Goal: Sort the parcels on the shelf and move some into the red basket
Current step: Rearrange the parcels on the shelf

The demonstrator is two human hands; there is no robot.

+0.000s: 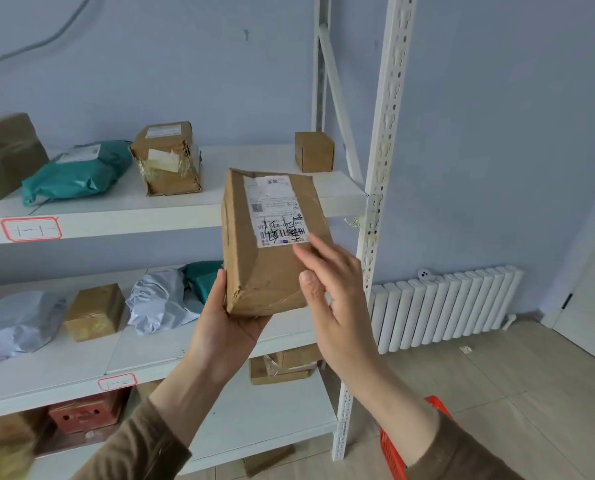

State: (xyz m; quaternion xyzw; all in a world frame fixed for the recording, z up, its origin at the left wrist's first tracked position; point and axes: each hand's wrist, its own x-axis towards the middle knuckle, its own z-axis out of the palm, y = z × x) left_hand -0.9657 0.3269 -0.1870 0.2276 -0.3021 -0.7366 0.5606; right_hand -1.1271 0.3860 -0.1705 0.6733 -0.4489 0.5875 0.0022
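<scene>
A cardboard box (272,244), label facing the camera, is held upright in front of the white shelf (171,216). The left hand (230,317) cups the box's lower corner; the right hand (330,289) lies with fingers spread against its right face. A red basket (393,452) sits on the floor below the box, right of the shelf post.

L hand (225,320) cupped, palm up, grip closed; R hand (330,289) raised, fingers loosely spread.
</scene>
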